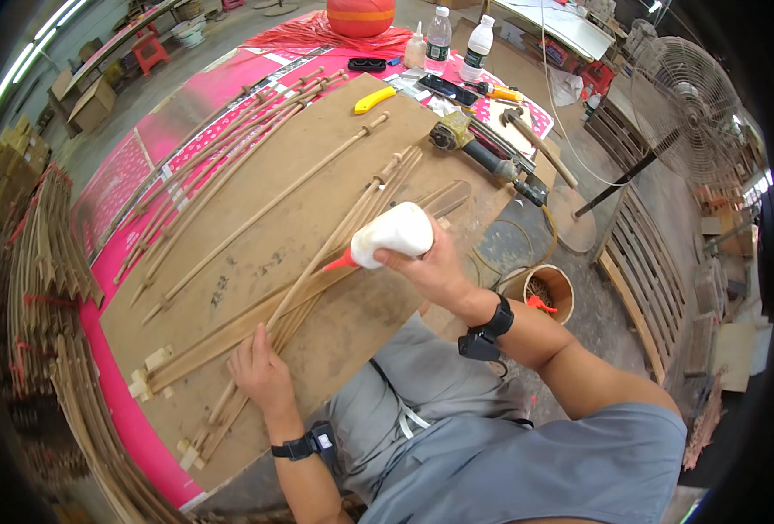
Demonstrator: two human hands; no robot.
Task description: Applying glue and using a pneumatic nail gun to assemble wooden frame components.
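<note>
My right hand grips a white squeeze bottle with a red nozzle. The bottle is tilted, its nozzle pointing down and left at a thin wooden rod. I cannot make out whether the tip touches the wood. Lower on the same rod, my left hand has its fingers closed on it. Under the rod lie a flat wooden slat and several more rods, with small wooden blocks at the slat's lower left end.
A brown board covers the pink-topped table. Rods with small rings lie at its far left. A yellow-handled knife, power tool, hammer and bottles sit beyond. A fan and bucket stand right.
</note>
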